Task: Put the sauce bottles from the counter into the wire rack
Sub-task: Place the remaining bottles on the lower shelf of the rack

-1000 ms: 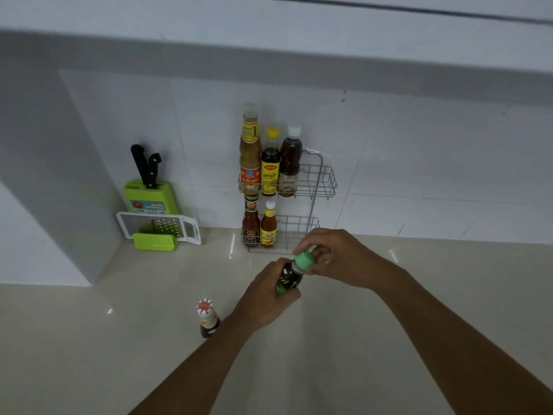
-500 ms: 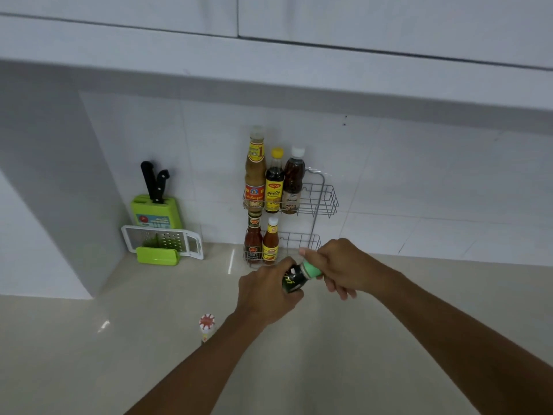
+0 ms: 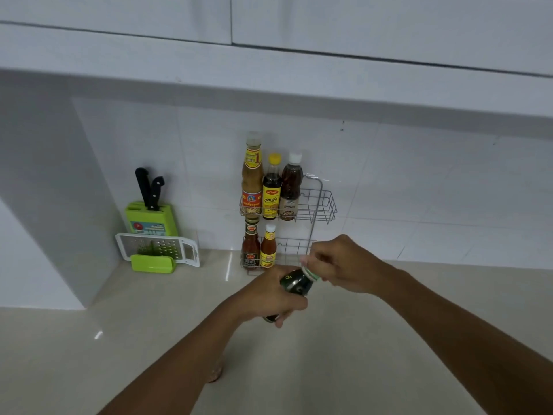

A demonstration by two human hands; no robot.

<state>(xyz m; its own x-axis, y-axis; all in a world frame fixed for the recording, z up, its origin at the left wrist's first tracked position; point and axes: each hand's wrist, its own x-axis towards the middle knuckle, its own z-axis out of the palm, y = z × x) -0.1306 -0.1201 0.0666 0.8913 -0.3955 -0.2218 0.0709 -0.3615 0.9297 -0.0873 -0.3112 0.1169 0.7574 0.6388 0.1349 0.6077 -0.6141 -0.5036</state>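
Top shelf: the silver wire rack [image 3: 321,202] on the white wall has three tall sauce bottles [image 3: 270,187] in its top basket, with room on the right.
Bottom shelf: two small red and orange bottles [image 3: 258,247] stand there, with room on the right.
In the hands: a dark glass bottle with a green cap [image 3: 294,287], tipped over, just in front of the rack.
Left hand [image 3: 273,298]: wrapped around the dark bottle's body.
Right hand [image 3: 338,263]: pinching its green cap.
Counter: one more bottle top [image 3: 215,376] peeks out under the left arm.
Left to do: I think this bottle and that hidden one.
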